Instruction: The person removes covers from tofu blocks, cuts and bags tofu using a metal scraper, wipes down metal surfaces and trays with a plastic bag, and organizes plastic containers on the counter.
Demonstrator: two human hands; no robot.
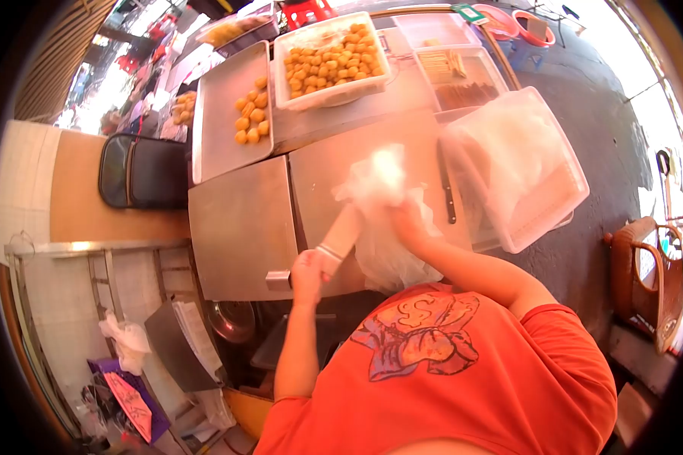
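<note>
My left hand (310,274) is closed round the lower end of a flat, pale, blade-like piece (344,230), which slants up to the right over the worktop. A light band crosses it just above my fingers. My right hand (408,221) grips a crumpled, thin, see-through plastic bag (391,254), partly hidden by my forearm. The bag's upper part glares white and touches or overlaps the far end of the flat piece; I cannot tell which. To the right of my right hand lies a knife with a dark handle (451,206).
Round golden balls fill a white tub (279,83) at the back, and several more lie on a metal tray (212,144). Lidded plastic boxes (535,163) stand at the right edge. A black folding chair (140,171) is on the left, a brown chair (649,280) on the right.
</note>
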